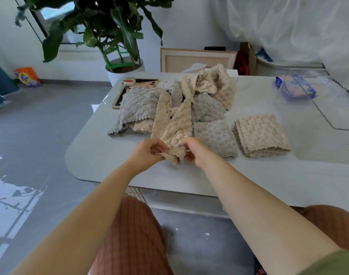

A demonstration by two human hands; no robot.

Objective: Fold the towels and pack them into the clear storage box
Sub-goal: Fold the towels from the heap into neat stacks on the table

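Head view: both hands on one beige towel

Clear storage box (328, 108) sits far right on the table (110, 159), cut off by the frame edge. A blue packet (294, 88) shows through its wall; inside or behind, cannot tell. Left hand (150, 150) and right hand (195, 150), close together, pinch the bunched near end of a nubbly beige towel (177, 124). It trails back into the loose towel pile (207, 108), grey and beige. To the right of the hands a folded grey towel (215, 135) and a folded beige towel (262, 133) lie side by side. Fingertips partly buried in cloth.
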